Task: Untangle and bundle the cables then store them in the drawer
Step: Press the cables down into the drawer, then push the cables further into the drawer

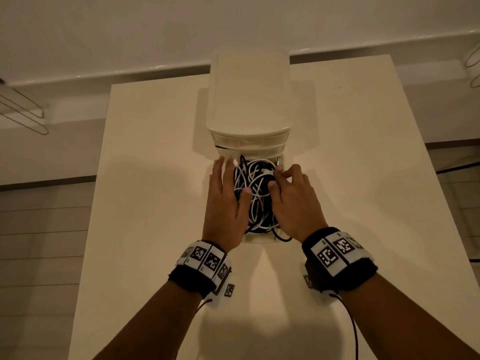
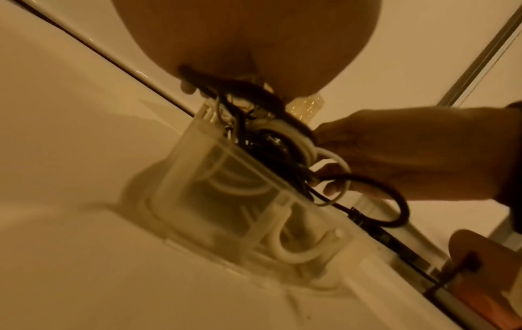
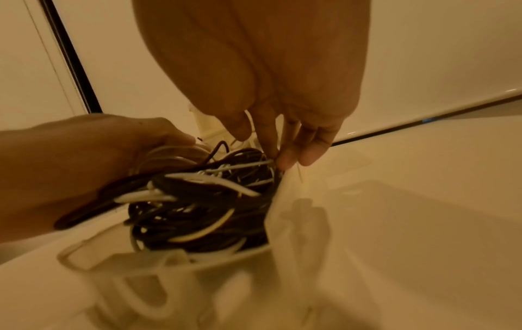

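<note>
**Packing cables into the pulled-out drawer**

Head view: left hand [image 1: 228,201] flat along the left side of the drawer [image 1: 259,239], fingers straight and together, thumb hooked over the cables [image 1: 255,193], likely holding the heap down. Right hand [image 1: 293,201] opposite, fingers curled, tips pinching a white strand at the far right corner. Drawer unit [image 1: 249,100] just beyond the fingertips, on the table [image 1: 155,178].

Left wrist view: palm pressing on the tangle; black loop [image 2: 378,201] spilling past the drawer rim below the right-hand thumb. Fingers mostly hidden.

Right wrist view: fingertips [image 3: 285,160] pinching a thin white cable [image 3: 243,166] against the drawer wall, probably tucking it in. Black and white loops look mixed, not separate bundles.
</note>
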`<state>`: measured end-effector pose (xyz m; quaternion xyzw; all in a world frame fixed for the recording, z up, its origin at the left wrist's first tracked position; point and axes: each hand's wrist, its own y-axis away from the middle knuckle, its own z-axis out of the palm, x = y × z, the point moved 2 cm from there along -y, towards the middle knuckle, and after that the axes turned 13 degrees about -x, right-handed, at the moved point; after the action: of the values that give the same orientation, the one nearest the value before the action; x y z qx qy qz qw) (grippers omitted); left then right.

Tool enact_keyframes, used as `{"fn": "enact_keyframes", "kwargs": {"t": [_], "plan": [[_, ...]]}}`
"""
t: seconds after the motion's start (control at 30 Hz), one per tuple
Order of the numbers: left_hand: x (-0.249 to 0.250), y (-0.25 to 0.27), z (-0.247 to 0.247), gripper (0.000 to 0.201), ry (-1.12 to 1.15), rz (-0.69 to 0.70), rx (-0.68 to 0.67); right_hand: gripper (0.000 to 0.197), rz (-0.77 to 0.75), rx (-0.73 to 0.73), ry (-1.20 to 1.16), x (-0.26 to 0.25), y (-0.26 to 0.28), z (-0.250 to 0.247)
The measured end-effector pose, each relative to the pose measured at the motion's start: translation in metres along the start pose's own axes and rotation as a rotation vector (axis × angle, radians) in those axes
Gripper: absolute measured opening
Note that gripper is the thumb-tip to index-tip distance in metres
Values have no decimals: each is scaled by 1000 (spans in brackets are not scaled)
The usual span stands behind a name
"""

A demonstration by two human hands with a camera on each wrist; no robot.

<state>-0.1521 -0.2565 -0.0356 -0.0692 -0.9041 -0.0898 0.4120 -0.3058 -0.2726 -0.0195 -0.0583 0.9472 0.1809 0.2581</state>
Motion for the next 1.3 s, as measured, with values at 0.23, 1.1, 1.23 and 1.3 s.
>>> {"fn": "enact_keyframes", "kwargs": {"t": [0.23,1.1,1.23,1.3], "plan": [[7,-3,9,62,-287,-39,-182,46,1,25,-84,0,0,1],[3,-23,-15,62,-520,163,-295,63,-59,-59,221,13,7,-1],[-12,-24,-13,60,-483,149,-329,63,-65,-102,272,16,1,-2],[-15,-23,-12,58,-297,118,-302,61,-81,-112,266,14,-1,1]]}}
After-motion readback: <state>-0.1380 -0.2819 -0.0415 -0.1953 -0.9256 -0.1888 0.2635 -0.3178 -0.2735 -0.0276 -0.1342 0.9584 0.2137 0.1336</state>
